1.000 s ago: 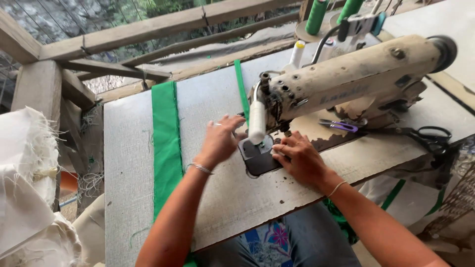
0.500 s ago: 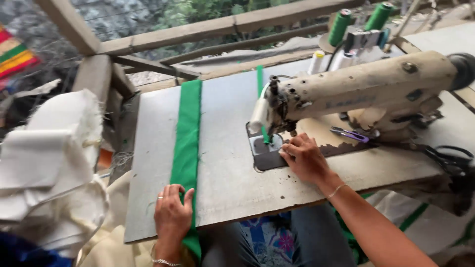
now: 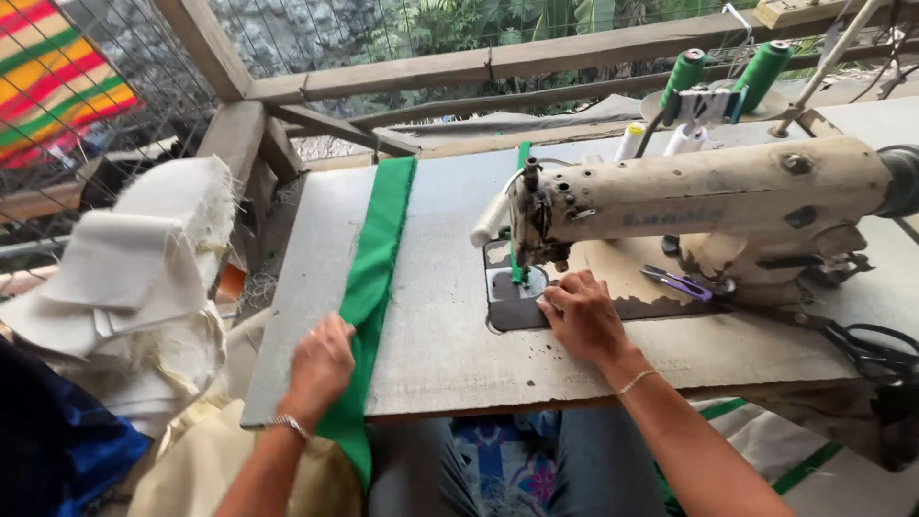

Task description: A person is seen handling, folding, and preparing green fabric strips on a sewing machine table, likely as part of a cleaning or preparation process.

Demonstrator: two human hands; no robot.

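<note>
Gripping long green fabric strip (image 3: 375, 258) at 7 o'clock with left hand (image 3: 321, 364); resting flat right hand (image 3: 584, 316) on grey wooden table (image 3: 450, 325), needle area getting hidden behind cream sewing machine (image 3: 708, 206).

The left hand (image 3: 321, 369) left the cream-coloured sewing machine's (image 3: 708, 206) needle area and dropped onto the long green fabric strip (image 3: 378, 258) at the grey table's (image 3: 440, 354) near edge.
</note>
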